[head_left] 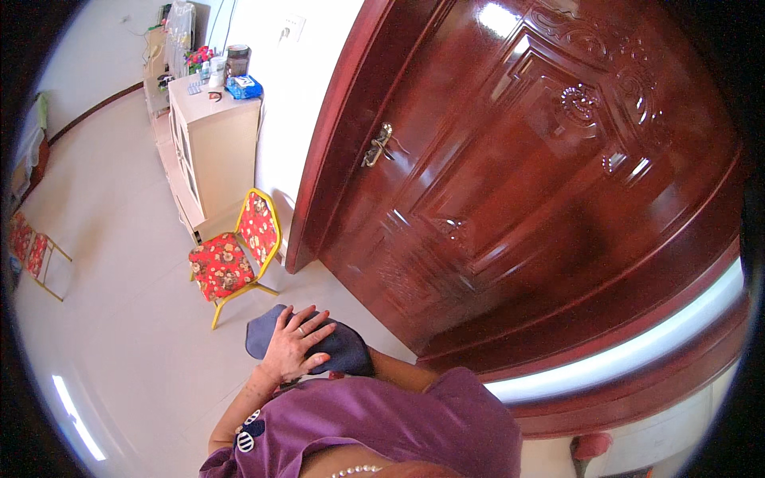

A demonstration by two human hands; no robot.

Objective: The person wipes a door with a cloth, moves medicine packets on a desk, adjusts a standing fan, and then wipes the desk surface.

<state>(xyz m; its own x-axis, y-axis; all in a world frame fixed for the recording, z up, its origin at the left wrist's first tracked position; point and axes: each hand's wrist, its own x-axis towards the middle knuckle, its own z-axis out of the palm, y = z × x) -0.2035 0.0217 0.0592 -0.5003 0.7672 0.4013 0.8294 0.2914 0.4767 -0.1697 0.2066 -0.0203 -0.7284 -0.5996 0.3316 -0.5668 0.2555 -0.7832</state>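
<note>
A dark blue-grey cloth (347, 344) is gathered in front of my purple top. My left hand (296, 344) lies on it with the fingers stretched out and slightly apart, a ring on one of them. From the right, my right forearm (402, 372) reaches to the cloth, which covers my right hand, so its fingers are hidden. Whether the right hand grips the cloth cannot be made out.
A closed, glossy red-brown carved door (478, 199) with a metal handle (378, 146) fills the right. Ahead left stand a red floral chair (223, 267) with a yellow frame and a pale cabinet (215, 135) topped with jars and a blue packet. Another floral chair (36, 253) is far left.
</note>
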